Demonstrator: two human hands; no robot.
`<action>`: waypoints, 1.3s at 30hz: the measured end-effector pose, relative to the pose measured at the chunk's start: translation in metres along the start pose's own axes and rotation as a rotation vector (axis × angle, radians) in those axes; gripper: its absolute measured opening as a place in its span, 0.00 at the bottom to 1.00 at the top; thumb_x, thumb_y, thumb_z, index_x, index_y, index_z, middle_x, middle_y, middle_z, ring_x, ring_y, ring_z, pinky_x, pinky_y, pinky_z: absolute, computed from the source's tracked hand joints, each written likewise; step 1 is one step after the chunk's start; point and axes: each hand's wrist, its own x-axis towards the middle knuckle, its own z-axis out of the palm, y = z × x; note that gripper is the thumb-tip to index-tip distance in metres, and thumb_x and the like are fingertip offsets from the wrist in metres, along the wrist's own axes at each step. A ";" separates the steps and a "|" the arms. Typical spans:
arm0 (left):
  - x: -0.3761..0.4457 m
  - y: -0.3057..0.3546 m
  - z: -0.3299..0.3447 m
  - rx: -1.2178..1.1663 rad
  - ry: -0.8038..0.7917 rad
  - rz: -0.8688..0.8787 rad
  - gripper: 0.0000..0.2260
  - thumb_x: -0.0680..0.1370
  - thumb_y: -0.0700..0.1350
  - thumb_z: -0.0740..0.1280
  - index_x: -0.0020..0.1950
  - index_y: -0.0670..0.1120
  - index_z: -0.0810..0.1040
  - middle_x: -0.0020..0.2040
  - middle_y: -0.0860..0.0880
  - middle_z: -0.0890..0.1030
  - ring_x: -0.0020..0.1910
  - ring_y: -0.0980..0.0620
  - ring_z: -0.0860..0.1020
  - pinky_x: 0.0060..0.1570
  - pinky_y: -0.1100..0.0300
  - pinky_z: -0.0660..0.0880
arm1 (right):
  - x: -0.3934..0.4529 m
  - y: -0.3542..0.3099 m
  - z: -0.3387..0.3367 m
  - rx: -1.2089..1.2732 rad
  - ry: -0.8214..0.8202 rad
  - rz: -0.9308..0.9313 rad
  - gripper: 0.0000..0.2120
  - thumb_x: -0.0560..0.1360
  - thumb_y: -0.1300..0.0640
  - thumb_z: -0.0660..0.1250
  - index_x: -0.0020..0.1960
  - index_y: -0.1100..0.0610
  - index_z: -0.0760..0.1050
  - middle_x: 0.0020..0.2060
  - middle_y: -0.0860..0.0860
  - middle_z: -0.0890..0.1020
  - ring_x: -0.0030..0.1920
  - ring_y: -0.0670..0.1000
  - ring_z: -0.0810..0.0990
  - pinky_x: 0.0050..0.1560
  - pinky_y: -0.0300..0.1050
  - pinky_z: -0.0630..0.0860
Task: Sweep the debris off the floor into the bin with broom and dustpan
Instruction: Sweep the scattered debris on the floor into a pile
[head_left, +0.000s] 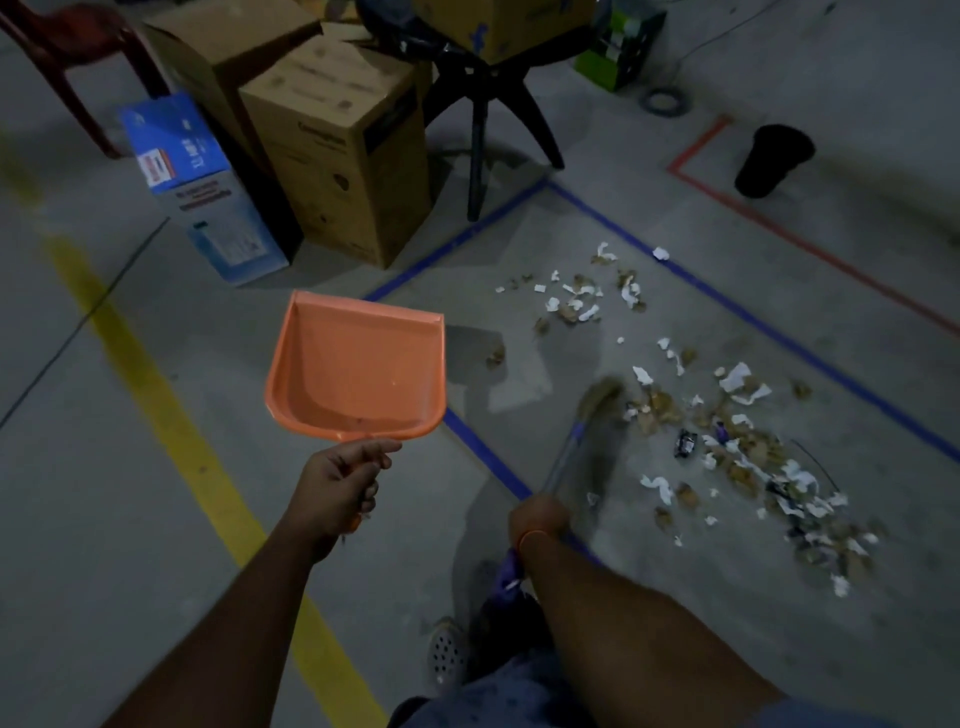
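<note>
A grey concrete floor is seen, marked with a yellow painted stripe, blue tape lines and a red tape corner. Torn white paper and brown leaf debris is scattered on the floor inside the blue lines. An orange plastic dustpan is held above the floor by its handle, which is gripped in the curled fingers of the left hand. A blurred broom with a pale handle is gripped by the right hand, its bristle end at the near edge of the debris. A black round bin stands well apart, beside the red tape. Brown cardboard boxes, a blue carton, a black stool and a red plastic chair are ranged along the far side.
</note>
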 end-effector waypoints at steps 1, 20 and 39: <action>0.005 0.002 0.001 -0.003 -0.006 -0.005 0.15 0.81 0.30 0.59 0.55 0.42 0.84 0.43 0.43 0.75 0.28 0.52 0.67 0.27 0.61 0.64 | 0.000 -0.005 -0.001 -0.045 -0.021 0.004 0.17 0.79 0.51 0.60 0.63 0.57 0.77 0.60 0.52 0.79 0.60 0.52 0.80 0.54 0.42 0.77; 0.197 0.100 -0.019 0.096 -0.086 -0.003 0.15 0.81 0.29 0.58 0.58 0.39 0.82 0.44 0.44 0.76 0.26 0.55 0.66 0.24 0.63 0.64 | 0.097 -0.161 -0.004 0.257 -0.106 0.186 0.13 0.79 0.57 0.62 0.58 0.63 0.78 0.54 0.58 0.83 0.56 0.57 0.82 0.53 0.47 0.78; 0.404 0.168 0.013 0.321 -0.473 -0.016 0.15 0.83 0.33 0.59 0.66 0.42 0.78 0.41 0.43 0.75 0.22 0.59 0.66 0.27 0.68 0.54 | 0.307 -0.233 0.067 0.488 -0.087 0.354 0.14 0.67 0.37 0.62 0.45 0.44 0.78 0.44 0.43 0.85 0.35 0.42 0.80 0.44 0.42 0.83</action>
